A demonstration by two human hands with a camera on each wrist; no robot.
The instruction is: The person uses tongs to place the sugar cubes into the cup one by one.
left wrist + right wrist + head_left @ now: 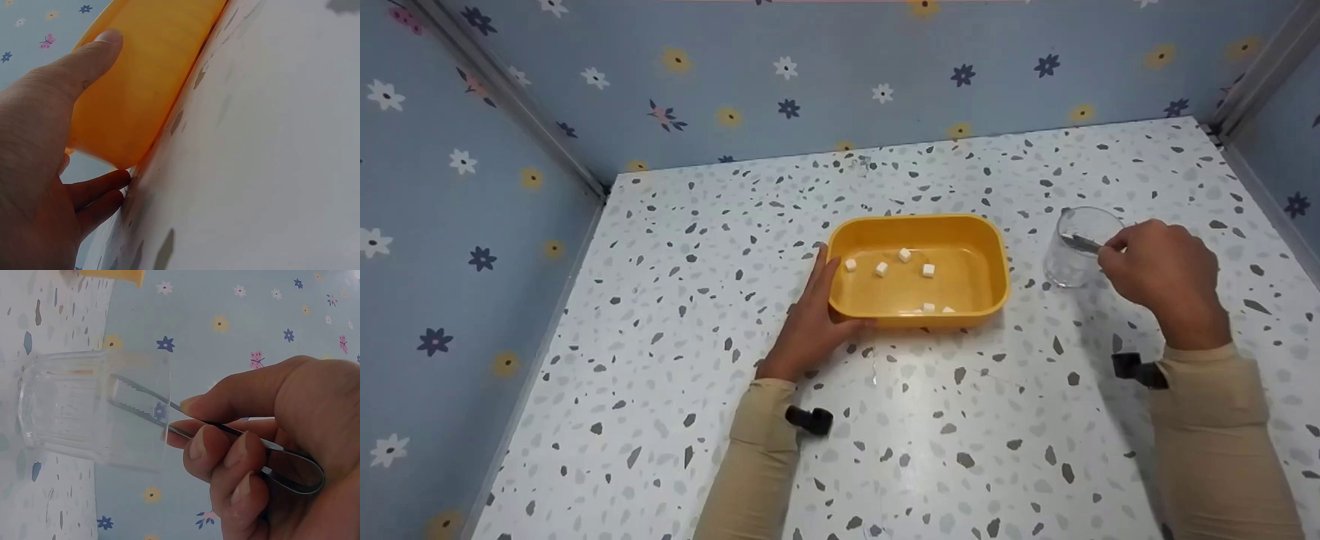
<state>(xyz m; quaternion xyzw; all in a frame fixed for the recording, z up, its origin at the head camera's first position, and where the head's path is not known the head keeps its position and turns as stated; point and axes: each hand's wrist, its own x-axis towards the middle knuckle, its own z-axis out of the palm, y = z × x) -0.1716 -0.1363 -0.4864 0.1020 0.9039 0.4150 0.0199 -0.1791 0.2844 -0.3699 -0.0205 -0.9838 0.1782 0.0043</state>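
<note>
My left hand (pixel 814 322) holds a yellow plastic tub (pixel 930 321) at its near left corner, thumb against the front wall and fingers along the left side. Several small white cubes (pixel 928 271) lie scattered on the tub's floor. To the right stands a clear drinking glass (pixel 1065 271). My right hand (pixel 1166 266) pinches metal tweezers (pixel 1081 242) at the glass's rim. In the right wrist view, the serrated tweezer tips (pixel 147 394) reach inside the glass, with a white cube (pixel 114 389) at their ends.
The tub and glass stand on a white speckled tabletop (pixel 697 300). A blue flowered panel (pixel 840 75) rises along the back edge, with others at the left and right. Small black camera mounts (pixel 810 420) sit at both wrists.
</note>
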